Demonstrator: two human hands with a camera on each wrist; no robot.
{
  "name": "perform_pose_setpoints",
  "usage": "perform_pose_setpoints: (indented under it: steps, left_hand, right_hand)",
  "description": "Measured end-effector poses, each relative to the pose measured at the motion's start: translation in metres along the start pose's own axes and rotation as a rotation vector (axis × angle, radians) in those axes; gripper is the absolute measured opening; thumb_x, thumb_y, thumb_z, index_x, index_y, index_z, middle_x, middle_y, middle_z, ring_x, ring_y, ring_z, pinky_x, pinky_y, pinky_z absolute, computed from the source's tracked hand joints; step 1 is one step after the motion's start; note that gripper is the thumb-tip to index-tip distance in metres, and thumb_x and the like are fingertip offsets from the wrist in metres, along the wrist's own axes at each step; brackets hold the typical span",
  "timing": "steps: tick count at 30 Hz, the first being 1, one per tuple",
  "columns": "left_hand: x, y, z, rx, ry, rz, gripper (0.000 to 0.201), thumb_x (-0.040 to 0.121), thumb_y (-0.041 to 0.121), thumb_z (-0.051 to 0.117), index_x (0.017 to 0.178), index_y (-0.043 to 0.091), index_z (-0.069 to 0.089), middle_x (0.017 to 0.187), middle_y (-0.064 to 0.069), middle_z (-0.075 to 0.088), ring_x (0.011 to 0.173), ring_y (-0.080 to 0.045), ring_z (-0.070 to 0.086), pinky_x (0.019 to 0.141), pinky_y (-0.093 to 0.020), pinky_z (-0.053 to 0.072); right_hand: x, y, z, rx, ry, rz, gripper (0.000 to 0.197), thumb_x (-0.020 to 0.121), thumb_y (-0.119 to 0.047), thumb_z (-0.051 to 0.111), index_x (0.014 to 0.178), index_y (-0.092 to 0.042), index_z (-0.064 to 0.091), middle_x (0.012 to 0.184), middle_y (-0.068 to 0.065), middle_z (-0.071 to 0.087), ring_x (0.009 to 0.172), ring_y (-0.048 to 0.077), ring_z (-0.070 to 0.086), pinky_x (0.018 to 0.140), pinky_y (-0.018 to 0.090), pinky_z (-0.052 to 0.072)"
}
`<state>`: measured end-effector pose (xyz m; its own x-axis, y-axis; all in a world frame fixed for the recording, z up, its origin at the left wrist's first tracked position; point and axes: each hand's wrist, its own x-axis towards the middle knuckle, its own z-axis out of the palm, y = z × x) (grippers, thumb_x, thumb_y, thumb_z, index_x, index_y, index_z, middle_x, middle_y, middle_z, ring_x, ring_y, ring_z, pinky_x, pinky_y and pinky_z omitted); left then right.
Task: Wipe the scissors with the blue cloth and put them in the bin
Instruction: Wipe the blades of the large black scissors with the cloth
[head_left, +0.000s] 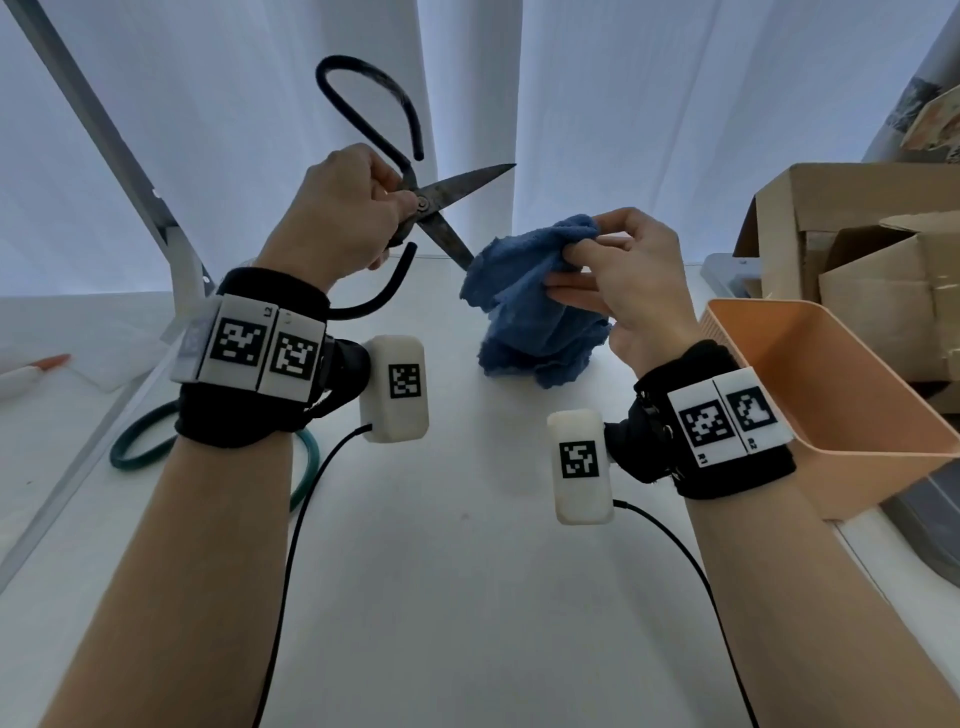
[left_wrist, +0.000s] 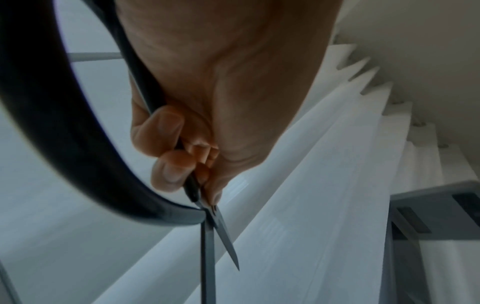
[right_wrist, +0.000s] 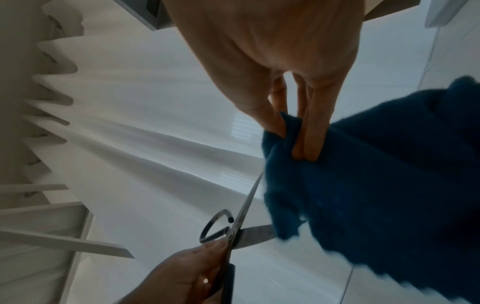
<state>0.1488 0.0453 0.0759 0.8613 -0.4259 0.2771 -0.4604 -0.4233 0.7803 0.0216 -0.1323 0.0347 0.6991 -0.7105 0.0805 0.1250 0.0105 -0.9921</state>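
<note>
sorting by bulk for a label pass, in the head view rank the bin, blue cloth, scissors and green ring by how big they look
1. bin, though it sits nearer the camera
2. scissors and blue cloth: too alike to rank
3. green ring, partly hidden by the left arm

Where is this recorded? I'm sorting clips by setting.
Probably an improvised indoor recording bench: a white table backed by white curtains, with cardboard boxes stacked at its right edge.
</note>
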Motion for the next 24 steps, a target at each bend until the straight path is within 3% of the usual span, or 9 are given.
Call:
perform_pose_setpoints:
  steps: [5, 8, 11, 14, 17, 20, 24]
  left_hand:
    - [0.0, -0.001, -0.001, 0.023, 0.003, -0.009, 0.019, 0.099, 0.019, 0.059, 0.114, 0.007, 0.056, 0.078, -0.003, 0.065, 0.05, -0.017, 0.052, 0.044, -0.018, 0.043]
    - [-0.002, 0.002, 0.003, -0.013, -0.047, -0.003, 0.019, 0.099, 0.019, 0.06, 0.113, 0.007, 0.056, 0.075, -0.002, 0.064, 0.048, -0.016, 0.051, 0.041, -0.016, 0.042]
    - [-0.005, 0.009, 0.013, -0.031, -0.101, 0.016, 0.017, 0.098, 0.018, 0.061, 0.111, 0.007, 0.056, 0.07, -0.001, 0.062, 0.045, -0.014, 0.05, 0.043, -0.02, 0.042]
    - [-0.008, 0.014, 0.024, -0.013, -0.153, 0.047, 0.019, 0.098, 0.018, 0.061, 0.112, 0.005, 0.057, 0.075, -0.005, 0.064, 0.051, -0.019, 0.052, 0.049, -0.026, 0.045]
    - [-0.009, 0.016, 0.028, -0.008, -0.173, 0.067, 0.018, 0.098, 0.017, 0.061, 0.111, 0.005, 0.055, 0.074, -0.006, 0.064, 0.044, -0.015, 0.048, 0.045, -0.023, 0.043]
    - [-0.008, 0.015, 0.027, -0.02, -0.166, 0.06, 0.017, 0.099, 0.017, 0.06, 0.111, 0.006, 0.055, 0.077, -0.007, 0.065, 0.044, -0.014, 0.048, 0.044, -0.02, 0.042]
    - [-0.008, 0.015, 0.026, -0.025, -0.173, 0.066, 0.017, 0.099, 0.017, 0.061, 0.111, 0.007, 0.055, 0.075, -0.006, 0.064, 0.045, -0.016, 0.049, 0.045, -0.021, 0.042]
  right_hand:
    - [0.003, 0.005, 0.0, 0.061, 0.111, -0.007, 0.016, 0.093, 0.002, 0.06, 0.096, -0.012, 0.055, 0.113, 0.017, 0.065, 0.098, 0.027, 0.071, 0.07, 0.036, 0.063]
    - [0.002, 0.005, 0.004, 0.048, 0.045, 0.019, 0.012, 0.092, 0.0, 0.064, 0.1, -0.008, 0.059, 0.106, 0.014, 0.067, 0.1, 0.026, 0.069, 0.077, 0.037, 0.063]
    - [-0.003, 0.005, 0.01, -0.018, -0.09, 0.031, 0.007, 0.091, -0.007, 0.069, 0.096, -0.009, 0.066, 0.1, 0.013, 0.073, 0.099, 0.025, 0.071, 0.089, 0.044, 0.059]
    - [-0.009, 0.003, 0.015, -0.046, -0.23, 0.06, 0.01, 0.091, -0.011, 0.068, 0.1, -0.008, 0.071, 0.094, 0.011, 0.075, 0.087, 0.02, 0.073, 0.077, 0.033, 0.06]
    - [-0.012, -0.003, 0.013, -0.037, -0.277, 0.116, 0.012, 0.093, -0.014, 0.06, 0.086, -0.01, 0.069, 0.077, 0.001, 0.069, 0.068, 0.016, 0.066, 0.063, 0.027, 0.052]
    - [-0.01, -0.008, 0.008, 0.07, -0.278, 0.197, 0.019, 0.094, -0.019, 0.053, 0.09, -0.008, 0.068, 0.082, 0.002, 0.071, 0.068, 0.017, 0.066, 0.064, 0.03, 0.051]
    - [-0.011, -0.003, 0.01, 0.052, -0.33, 0.142, 0.008, 0.094, -0.018, 0.065, 0.092, -0.01, 0.066, 0.089, 0.005, 0.068, 0.07, 0.016, 0.065, 0.065, 0.028, 0.052]
